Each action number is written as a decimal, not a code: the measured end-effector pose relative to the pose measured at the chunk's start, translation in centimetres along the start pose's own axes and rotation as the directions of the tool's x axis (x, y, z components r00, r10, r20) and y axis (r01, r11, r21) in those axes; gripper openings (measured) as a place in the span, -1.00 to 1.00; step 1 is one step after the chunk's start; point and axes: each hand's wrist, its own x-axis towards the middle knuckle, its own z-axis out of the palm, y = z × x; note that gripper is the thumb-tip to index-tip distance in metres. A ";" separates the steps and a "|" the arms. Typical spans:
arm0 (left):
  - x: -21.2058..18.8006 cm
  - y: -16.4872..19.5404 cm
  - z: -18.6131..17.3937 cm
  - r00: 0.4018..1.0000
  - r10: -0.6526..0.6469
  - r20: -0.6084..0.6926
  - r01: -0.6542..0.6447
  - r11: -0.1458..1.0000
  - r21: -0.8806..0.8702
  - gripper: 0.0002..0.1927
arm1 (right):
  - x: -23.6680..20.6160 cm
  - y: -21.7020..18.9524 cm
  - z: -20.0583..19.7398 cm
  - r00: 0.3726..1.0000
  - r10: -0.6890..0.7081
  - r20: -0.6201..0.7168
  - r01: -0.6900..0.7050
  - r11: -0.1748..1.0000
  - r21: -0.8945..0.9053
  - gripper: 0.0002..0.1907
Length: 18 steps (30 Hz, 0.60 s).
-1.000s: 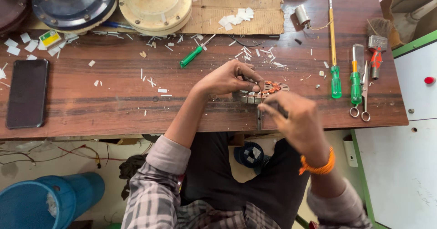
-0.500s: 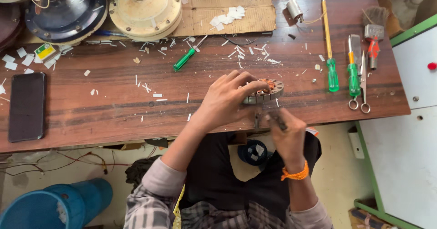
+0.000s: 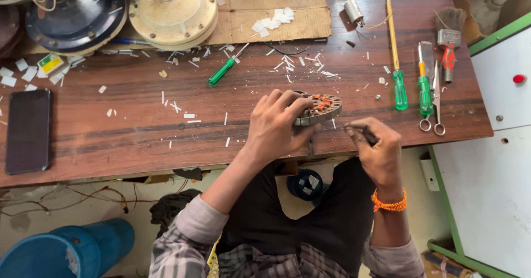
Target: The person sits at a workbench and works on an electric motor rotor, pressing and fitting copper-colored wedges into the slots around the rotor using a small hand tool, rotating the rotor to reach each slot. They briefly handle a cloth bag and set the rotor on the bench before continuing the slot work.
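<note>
Head view, left hand (image 3: 276, 124): we see it curled over the round stator (image 3: 319, 107), with the fingers wrapped on its near left rim and gripping it firmly.
Head view, stator: a flat metal disc with copper windings showing on top; it sits at the near edge of the wooden surface (image 3: 138, 134), a little right of the middle, slightly tilted.
Head view, right hand (image 3: 376, 151): it is closed around a thin dark tool (image 3: 362, 134), pinching it between thumb and fingers; the tip points left toward the stator rim but looks just apart from it.
Step in hand: we judge that the person is working on the windings or slots of the stator, holding it steady while the tool is brought in.
Next move: we think the tip must meet the rim exactly, so the left hand should keep the disc from turning.
Around, far right: two green screwdrivers (image 3: 399, 87), scissors (image 3: 437, 106) and a brush (image 3: 449, 34).
Around, left: a black phone (image 3: 27, 130), and a small green screwdriver (image 3: 221, 72) among white scraps.
</note>
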 end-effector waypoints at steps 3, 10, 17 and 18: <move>-0.2 -0.2 0.7 0.998 0.057 -0.008 -0.057 0.997 0.044 -0.58 | -0.5 0.1 0.1 1.000 0.002 0.018 -0.004 0.997 0.081 -0.94; -1.0 -1.0 2.2 0.970 0.228 -0.088 -0.219 0.970 0.104 -0.57 | 0.5 -3.3 -1.3 0.970 -0.243 0.001 0.242 0.969 -0.051 -0.89; -1.2 -1.7 2.0 0.953 0.297 -0.067 -0.285 0.948 0.140 -0.54 | 3.8 -6.0 -0.4 0.960 -0.267 0.079 0.273 0.959 -0.073 -0.91; -1.2 -1.8 2.0 0.949 0.307 -0.067 -0.296 0.945 0.143 -0.55 | 4.2 -6.0 -0.3 0.950 -0.299 0.087 0.304 0.951 -0.053 -0.90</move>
